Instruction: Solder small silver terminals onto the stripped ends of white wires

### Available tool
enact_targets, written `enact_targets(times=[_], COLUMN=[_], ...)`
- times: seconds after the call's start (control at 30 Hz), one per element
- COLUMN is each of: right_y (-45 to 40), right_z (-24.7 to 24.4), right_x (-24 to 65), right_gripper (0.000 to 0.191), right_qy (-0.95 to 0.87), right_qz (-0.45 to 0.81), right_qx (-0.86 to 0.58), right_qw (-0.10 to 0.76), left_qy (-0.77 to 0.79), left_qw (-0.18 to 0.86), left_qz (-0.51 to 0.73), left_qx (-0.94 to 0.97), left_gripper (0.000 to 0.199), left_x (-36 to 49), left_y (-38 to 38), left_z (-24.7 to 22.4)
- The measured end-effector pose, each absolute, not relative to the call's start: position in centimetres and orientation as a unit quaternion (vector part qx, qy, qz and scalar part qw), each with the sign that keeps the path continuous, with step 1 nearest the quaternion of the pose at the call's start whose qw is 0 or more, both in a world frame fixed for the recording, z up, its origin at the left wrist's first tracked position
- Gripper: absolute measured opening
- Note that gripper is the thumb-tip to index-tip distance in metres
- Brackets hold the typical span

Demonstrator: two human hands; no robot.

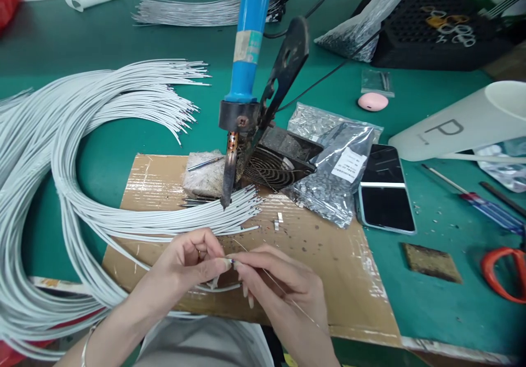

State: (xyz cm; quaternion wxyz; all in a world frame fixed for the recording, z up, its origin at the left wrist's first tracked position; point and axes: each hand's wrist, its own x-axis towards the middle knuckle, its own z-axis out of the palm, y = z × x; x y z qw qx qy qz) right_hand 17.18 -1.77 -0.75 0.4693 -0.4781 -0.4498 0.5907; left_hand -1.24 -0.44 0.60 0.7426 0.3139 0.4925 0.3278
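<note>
My left hand point(193, 263) pinches the end of a white cable at the front of the cardboard sheet point(345, 285). Its fingertips meet those of my right hand point(279, 285), with a tiny dark tip showing between them. A thin solder wire point(296, 304) runs across my right hand, which is closed in a pinch; what exactly its fingertips hold is too small to tell. Just beyond my hands lies a bundle of white cables point(197, 220). Above the bundle, a blue soldering iron point(246, 44) hangs tip down in a black metal holder point(283, 71).
Behind the iron's tip are a stained block point(203, 175) and a small fan point(271, 167). Plastic bags of metal parts point(337, 164), a phone point(386, 191), a cup point(460, 120), a screwdriver point(489, 211) and red scissors point(489, 271) lie to the right. Coiled cables point(61, 153) fill the left.
</note>
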Motion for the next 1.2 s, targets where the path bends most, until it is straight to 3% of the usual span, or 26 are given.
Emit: enact_targets(times=[0.27,0.53,0.77,0.97,1.2], right_y=[-1.8,-1.5,-1.1,1.2,0.2], right_z=[-1.5,-1.3,0.4,1.2,-2.1], right_x=[17.7,18.7,19.9,21.0,19.3], right_gripper=[0.025,0.019,0.016,0.014,0.007], right_qy=[-0.535,-0.578,-0.740,-0.726,-0.408], right_qz=[0.545,0.542,0.401,0.554,0.678], right_qx=[-0.444,-0.419,-0.388,-0.308,-0.446], right_qw=[0.469,0.443,0.377,0.268,0.418], left_qy=[0.497,0.499,0.508,0.437,0.549], left_qw=[0.741,0.738,0.702,0.739,0.612], left_qz=[0.316,0.283,0.239,0.169,0.310], left_qx=[0.323,0.355,0.438,0.484,0.478], left_gripper=[0.037,0.030,0.023,0.015,0.021], left_x=[-1.6,-1.9,-2.3,-2.5,-0.9], left_y=[-0.6,-0.4,-0.3,-0.2,-0.9], left_z=[0.7,1.2,1.7,2.3,1.8])
